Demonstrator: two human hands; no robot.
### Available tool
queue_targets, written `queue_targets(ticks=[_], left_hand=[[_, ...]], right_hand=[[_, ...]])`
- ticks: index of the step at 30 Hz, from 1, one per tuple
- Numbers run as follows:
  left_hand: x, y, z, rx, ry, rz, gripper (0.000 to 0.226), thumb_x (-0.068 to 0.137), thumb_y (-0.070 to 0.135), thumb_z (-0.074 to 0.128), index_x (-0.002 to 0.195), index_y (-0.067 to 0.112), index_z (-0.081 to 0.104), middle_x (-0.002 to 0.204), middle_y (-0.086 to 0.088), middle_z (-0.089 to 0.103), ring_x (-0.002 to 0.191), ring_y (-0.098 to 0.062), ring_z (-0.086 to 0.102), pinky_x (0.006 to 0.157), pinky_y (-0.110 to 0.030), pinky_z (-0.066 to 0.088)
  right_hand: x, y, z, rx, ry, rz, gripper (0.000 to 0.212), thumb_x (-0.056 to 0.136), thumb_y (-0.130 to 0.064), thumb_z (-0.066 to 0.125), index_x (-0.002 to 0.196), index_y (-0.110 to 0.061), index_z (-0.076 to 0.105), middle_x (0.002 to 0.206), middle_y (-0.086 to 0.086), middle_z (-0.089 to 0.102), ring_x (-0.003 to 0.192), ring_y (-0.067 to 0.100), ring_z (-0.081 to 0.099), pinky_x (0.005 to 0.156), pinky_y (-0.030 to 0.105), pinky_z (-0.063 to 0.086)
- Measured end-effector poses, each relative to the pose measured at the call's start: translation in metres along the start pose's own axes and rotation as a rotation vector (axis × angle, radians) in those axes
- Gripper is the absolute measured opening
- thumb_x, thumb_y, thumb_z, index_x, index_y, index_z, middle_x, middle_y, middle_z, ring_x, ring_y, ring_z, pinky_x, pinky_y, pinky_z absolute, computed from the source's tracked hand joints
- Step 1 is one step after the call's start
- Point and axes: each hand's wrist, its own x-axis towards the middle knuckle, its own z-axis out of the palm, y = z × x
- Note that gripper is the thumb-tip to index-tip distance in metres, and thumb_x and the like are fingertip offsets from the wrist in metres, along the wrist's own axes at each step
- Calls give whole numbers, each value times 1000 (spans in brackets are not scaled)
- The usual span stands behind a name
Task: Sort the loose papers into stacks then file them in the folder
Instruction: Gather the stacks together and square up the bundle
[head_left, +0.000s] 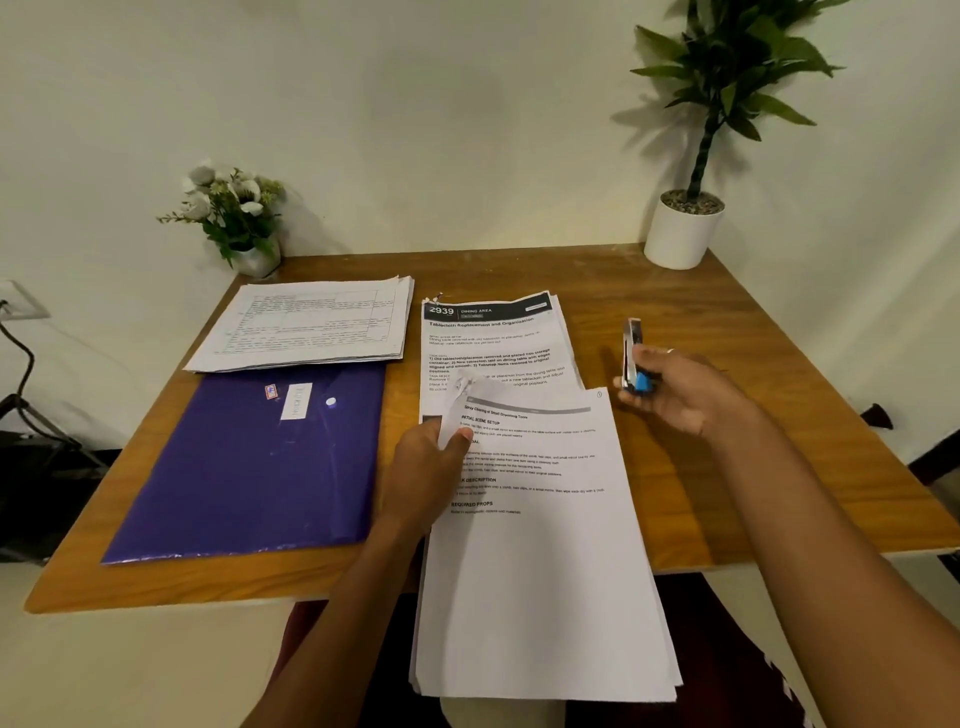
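purple folder (249, 462) flat, closed, left of centre | tabled stack (306, 325) above it, overlapping | headed stack (493, 338) centre | sheaf (540, 545) lower centre, corner curled

**Head camera, looking down**

The single wide-angle camera is sitting at the person's head, facing forward and tilting down across the wooden table (675, 312) toward the wall (415, 130) behind it. It is looking from close above the table's near edge, so the left hand (426, 467) and right hand (685, 395) are showing large, with both forearms coming in from the bottom of the frame
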Motion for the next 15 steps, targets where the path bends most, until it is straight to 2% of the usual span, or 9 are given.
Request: queue_targets(ticks=[2,4,8,13,15], left_hand=[[0,-1,0,-4,-2,-1,27,102,34,59,117,13,69,110,1,73,81,-16,72,50,-12,50],[0,-1,0,-8,-4,-2,28,102,34,59,119,14,69,111,1,73,83,-17,72,51,-13,51],[-1,1,0,-6,-2,2,29,102,35,58,119,14,68,109,2,73,82,-17,72,52,-14,52],[-3,3,-2,-13,-11,3,30,102,36,58,122,15,68,110,3,73,83,-17,73,54,-17,55],[-4,4,-3,-6,-18,-4,31,102,37,59,123,16,67,112,2,73,84,-17,73,57,-19,58]], right_hand=[[-7,3,0,357,-184,22,29,98,-15,63,124,-3,57,117,24,71,108,36,72,75,44,64],[-12,6,7,456,-322,-13,29,97,-15,62,123,-5,55,122,23,71,115,40,69,84,52,62],[-19,8,30,351,-422,-139,32,92,-16,64,122,-9,56,128,19,69,120,37,66,98,52,55],[-18,17,64,119,-470,-268,41,86,-19,67,126,-12,57,126,11,72,120,27,68,99,34,57],[-16,22,74,11,-482,-301,45,87,-21,69,129,-15,55,125,10,73,119,24,68,99,31,56]])
